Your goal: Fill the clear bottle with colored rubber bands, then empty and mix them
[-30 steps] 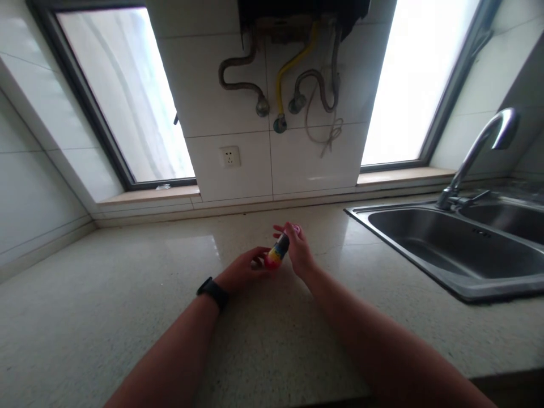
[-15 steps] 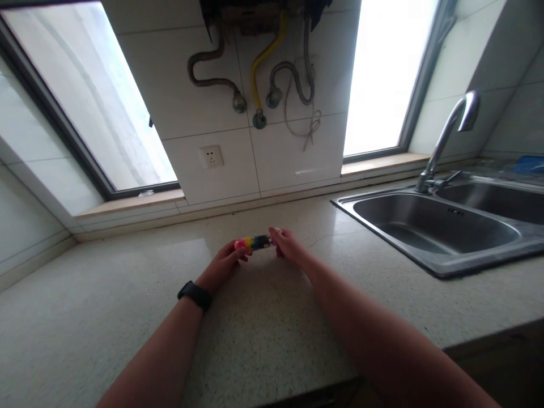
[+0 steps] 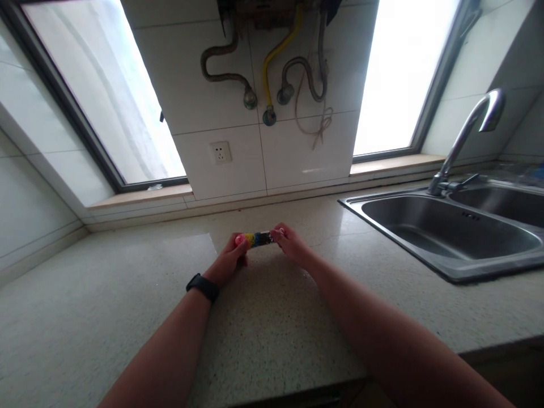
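The fingers (image 3: 243, 247) of the left hand (image 3: 228, 258) were curled about the pink end of a small tube (image 3: 260, 238), while those of the right hand (image 3: 292, 247) pinched the opposite end, where a little more pink showed. Both hands thus had hold of it, and neither was nearer than the other: the tube bridged the space between them. Its long axis ran crosswise, from left hand to right, nearly square to the person's line of view, with the right end lying slightly farther from the body. Yellow, then blue, then black showed along the bare middle, and a pale patch sat close beside the right fingers. From the left fingers the tube lay to the right; from the right fingers, to the left.

Both forearms reached forward over the worktop (image 3: 259, 334) and slanted inward to meet at the tube, the left one wearing a black wristband (image 3: 203, 287). Whether the tube touched the worktop or was held just above it, I could not tell. The sink (image 3: 471, 272) stood well apart, off to the right.
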The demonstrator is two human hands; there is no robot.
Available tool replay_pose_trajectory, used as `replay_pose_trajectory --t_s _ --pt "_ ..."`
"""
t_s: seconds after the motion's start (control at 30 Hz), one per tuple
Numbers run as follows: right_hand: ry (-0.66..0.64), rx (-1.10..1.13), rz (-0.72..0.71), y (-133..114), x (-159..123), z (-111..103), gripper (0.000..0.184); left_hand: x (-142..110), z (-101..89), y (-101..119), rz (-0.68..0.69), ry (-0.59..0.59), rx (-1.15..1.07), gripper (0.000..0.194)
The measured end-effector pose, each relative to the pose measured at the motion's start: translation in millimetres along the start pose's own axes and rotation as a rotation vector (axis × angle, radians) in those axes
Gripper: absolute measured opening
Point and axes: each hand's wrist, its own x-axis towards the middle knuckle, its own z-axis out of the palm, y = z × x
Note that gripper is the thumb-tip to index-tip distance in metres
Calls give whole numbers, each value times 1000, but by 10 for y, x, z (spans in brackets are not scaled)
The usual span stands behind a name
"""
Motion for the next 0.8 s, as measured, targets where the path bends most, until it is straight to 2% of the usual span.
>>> replay_pose_trajectory --t_s 0.17,0.27,0.37,0.47,0.57,0.7,0.8 --pt "0 -15 -42 -40 -14 -1 32 -5 -5 19 -4 0 14 50" --pt "-23 -59 -156 -164 -67 4 21 24 -36 -11 -63 57 -59 55" --pt "-31 -126 -262 -296 -140 22 23 57 -83 -37 -95 85 -113 59" --pt "-21 -162 -295 -358 -176 50 26 79 -110 -42 -70 116 -142 56" --pt "6 30 -198 -344 -141 76 32 88 -107 -43 -50 155 -171 54" --pt "67 392 104 -276 -66 104 45 91 -84 -64 -41 164 -181 50" --pt "-71 369 325 -224 -48 121 43 96 -76 -95 -29 157 -168 48"
